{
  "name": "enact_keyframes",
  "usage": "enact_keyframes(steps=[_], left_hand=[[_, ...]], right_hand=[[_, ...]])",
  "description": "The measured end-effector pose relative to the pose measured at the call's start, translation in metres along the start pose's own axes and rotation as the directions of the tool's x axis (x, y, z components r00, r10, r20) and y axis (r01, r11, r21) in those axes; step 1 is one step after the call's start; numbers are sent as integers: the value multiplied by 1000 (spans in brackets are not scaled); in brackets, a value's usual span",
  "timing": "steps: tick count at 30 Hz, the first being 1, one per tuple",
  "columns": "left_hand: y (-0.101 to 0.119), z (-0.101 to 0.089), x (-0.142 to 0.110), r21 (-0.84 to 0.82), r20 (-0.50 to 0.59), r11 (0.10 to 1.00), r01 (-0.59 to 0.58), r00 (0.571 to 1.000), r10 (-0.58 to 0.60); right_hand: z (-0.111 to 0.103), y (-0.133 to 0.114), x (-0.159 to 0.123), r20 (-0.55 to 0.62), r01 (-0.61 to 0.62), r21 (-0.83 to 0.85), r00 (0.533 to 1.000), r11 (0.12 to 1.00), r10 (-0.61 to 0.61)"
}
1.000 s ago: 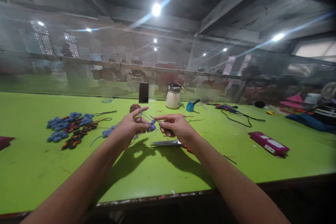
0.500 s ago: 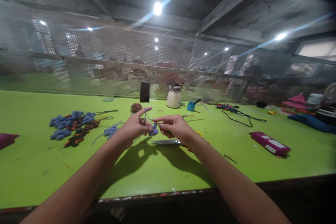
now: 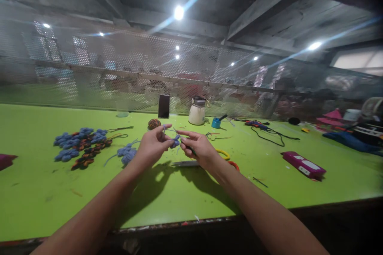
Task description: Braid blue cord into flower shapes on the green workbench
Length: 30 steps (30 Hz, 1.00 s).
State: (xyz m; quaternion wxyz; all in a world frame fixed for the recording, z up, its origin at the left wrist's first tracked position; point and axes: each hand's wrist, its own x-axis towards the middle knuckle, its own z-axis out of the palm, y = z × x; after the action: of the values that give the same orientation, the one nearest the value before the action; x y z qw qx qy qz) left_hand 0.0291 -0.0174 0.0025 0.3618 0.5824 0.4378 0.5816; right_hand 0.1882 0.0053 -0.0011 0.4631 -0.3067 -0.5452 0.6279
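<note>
Between finger and thumb, my left hand [image 3: 154, 143] pinches a small blue-purple crochet piece [image 3: 175, 142]; a strand of the same yarn runs over its raised index finger. My right hand [image 3: 200, 148] is closed around a thin crochet hook [image 3: 193, 151], its tip up by the strand just above the piece. Beneath the right hand lie scissors [image 3: 184, 163] with yellow and orange handles, partly hidden by the wrist. A bundle of blue yarn [image 3: 128, 156] rests beside the left wrist. Behind the left hand sits a multicoloured yarn ball [image 3: 154, 124].
Blue crochet flowers [image 3: 66, 140] and dark orange-black crochet pieces [image 3: 85, 159] lie at left. Along the back stand a phone [image 3: 163, 106], a cream jug [image 3: 196, 112] and a blue pot [image 3: 216, 122]. A magenta box [image 3: 303, 165] and a corded tool [image 3: 256, 124] are at right.
My right hand has tilted and lifted the hook tip above the piece, and the strand now runs flatter from the left index finger. More of the scissors' handles shows. The view has shifted slightly.
</note>
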Motion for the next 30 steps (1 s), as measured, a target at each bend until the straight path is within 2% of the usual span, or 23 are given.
enact_keyframes(steps=[3,6,12,18,30], left_hand=[[-2,-7,5,-249,103,944,215,975,-195],[-1,-10,6,-322,171,900,293,953,-250],[5,-10,2,-273,190,917,291,951,-246],[3,-13,3,-212,249,935,283,941,-228],[6,-11,3,-248,258,908,337,927,-273]], right_hand=[[0,0,-1,11,18,-5,1000,1000,-18],[-1,1,0,19,16,-28,1000,999,-16],[-7,-5,0,90,9,-101,996,995,0],[-11,-11,-2,180,-14,-138,983,990,39],[-8,-14,-5,159,-37,-150,985,988,61]])
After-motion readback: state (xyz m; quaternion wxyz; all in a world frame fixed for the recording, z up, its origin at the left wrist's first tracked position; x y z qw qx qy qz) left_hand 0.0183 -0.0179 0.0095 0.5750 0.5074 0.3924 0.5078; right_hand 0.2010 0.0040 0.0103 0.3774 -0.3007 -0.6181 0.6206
